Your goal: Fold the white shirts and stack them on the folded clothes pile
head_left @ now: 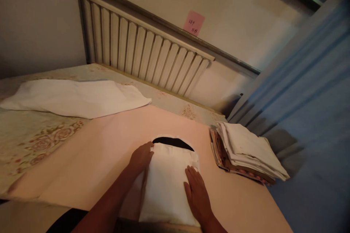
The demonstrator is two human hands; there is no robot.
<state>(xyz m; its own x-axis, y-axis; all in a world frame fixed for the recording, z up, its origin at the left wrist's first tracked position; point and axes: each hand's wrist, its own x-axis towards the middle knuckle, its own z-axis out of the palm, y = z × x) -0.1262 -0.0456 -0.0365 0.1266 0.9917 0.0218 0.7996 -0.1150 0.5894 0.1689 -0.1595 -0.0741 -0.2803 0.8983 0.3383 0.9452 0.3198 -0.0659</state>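
A folded white cloth (168,185) lies in front of me in a neat rectangle. At its far end shows a black, rounded piece (173,141) with a thin pale rim; I cannot tell what it is. My left hand (140,157) is at the cloth's far left corner, fingers and thumb closed about the edge. Flat on the right side of the cloth rests my right hand (196,191), its fingers stretched out and holding nothing.
A pink sheet (117,142) covers part of the flowered surface (57,136). A loose white cloth (76,96) lies at the far left. To the right is a stack of folded fabrics (246,149), beside a blue curtain (311,116). A radiator (142,43) stands behind.
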